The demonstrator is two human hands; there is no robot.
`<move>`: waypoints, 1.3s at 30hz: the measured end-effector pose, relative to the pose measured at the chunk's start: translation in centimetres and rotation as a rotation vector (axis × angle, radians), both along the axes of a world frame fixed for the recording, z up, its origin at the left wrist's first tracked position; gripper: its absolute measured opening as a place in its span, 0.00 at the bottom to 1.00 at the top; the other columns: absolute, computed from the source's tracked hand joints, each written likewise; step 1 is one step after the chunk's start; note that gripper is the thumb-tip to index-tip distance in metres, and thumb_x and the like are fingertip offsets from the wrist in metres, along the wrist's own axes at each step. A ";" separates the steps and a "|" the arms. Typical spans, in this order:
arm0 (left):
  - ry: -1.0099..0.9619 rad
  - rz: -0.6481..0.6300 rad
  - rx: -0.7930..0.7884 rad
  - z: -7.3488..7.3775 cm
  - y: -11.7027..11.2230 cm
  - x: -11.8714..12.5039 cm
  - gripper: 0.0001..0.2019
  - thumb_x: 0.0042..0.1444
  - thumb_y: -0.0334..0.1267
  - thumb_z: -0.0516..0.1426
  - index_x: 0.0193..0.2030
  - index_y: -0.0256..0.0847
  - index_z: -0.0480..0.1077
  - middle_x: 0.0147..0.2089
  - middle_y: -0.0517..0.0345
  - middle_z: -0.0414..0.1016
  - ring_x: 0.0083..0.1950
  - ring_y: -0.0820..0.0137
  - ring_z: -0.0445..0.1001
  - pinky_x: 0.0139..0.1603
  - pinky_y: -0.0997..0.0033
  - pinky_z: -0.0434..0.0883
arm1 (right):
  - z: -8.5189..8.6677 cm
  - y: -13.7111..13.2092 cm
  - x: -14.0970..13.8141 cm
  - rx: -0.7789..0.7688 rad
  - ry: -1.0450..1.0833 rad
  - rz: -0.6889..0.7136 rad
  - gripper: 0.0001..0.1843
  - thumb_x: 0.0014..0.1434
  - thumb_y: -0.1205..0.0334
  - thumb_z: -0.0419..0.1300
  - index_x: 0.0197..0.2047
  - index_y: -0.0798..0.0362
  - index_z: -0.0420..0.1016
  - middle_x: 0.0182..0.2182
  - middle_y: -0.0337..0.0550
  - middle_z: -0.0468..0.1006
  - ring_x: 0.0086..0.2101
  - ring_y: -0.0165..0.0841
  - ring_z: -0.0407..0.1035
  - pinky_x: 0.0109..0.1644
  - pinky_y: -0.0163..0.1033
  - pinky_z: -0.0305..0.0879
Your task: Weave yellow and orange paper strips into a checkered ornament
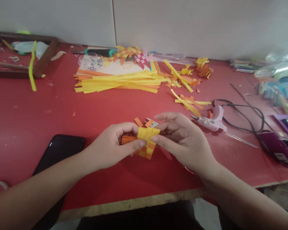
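Note:
A small woven piece of yellow and orange paper strips (146, 142) is held just above the red table (62, 108), between both hands. My left hand (112, 147) pinches its left side with thumb and fingers closed. My right hand (182, 139) pinches its right side with thumb and forefinger, the other fingers spread above. Loose orange scraps (138, 121) lie just behind the piece.
A pile of yellow and orange strips (120, 81) lies mid-table, with woven paper fish (132, 54) behind it. A pink glue gun (212, 120) with its cord sits right of my hands. A black phone (60, 150) lies under my left forearm. A wooden frame (44, 57) is far left.

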State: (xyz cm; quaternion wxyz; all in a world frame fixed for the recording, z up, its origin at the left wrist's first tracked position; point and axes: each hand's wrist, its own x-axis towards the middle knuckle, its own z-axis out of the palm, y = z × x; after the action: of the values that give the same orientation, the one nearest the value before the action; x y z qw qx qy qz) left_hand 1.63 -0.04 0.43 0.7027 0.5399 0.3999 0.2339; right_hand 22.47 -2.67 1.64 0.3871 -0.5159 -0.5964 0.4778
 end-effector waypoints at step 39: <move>-0.040 0.078 0.151 0.0 -0.3 0.4 0.07 0.60 0.42 0.63 0.37 0.42 0.72 0.39 0.61 0.78 0.39 0.72 0.77 0.37 0.78 0.72 | -0.6 -0.5 -0.4 0.163 -0.060 0.009 0.24 0.61 0.64 0.65 0.58 0.46 0.65 0.31 0.34 0.75 0.28 0.26 0.73 0.30 0.32 0.69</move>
State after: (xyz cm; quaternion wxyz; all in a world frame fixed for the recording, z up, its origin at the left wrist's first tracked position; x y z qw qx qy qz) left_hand 2.01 -0.35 0.43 0.6583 0.5707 0.3876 0.3011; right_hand 22.07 -3.18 1.01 0.4076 -0.4942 -0.6470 0.4135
